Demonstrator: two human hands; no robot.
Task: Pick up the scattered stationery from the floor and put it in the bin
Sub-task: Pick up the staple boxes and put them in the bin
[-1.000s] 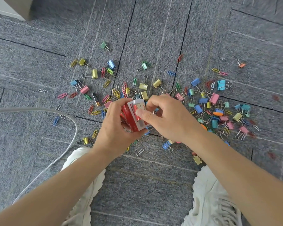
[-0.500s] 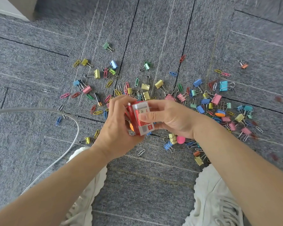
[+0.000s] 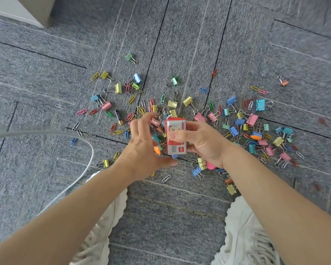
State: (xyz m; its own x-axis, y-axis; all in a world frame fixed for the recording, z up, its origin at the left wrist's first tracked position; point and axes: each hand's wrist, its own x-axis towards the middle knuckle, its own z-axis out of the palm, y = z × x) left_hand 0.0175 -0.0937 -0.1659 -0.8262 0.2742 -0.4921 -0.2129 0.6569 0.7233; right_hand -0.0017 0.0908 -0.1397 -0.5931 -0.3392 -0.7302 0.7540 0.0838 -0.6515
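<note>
Now, a handover of sorts: a second ago both hands were wrapped round the little red-and-white box [image 3: 175, 138], and here the left hand [image 3: 141, 150] has let go. Its grip is spread, fingers fanned upward and thumb stretched out under the box, holding nothing that I can see. The right hand [image 3: 203, 144] has taken the box alone, grip pinching it with the thumb laid across the front face and the fingers curled behind. The box stands upright in the air, just above the thick of the mess, label toward the camera.

What does that mean for the task? By my reading the box is now carried one-handed, which frees the left hand to go down for more. And there is plenty to go for: coloured binder clips [image 3: 252, 119] and paper clips [image 3: 166, 178] lie strewn over the grey carpet floor [image 3: 180, 44], densest just beyond and to the right of the hands, with a few strays well apart further out. A small battery [image 3: 118, 116] lies among them on the left.

The bin is nowhere in view, so where the box goes I cannot tell. A grey cable [image 3: 92, 150] loops across the floor near the left shoe [image 3: 103, 226] — worth minding. Early days, I'd say.
</note>
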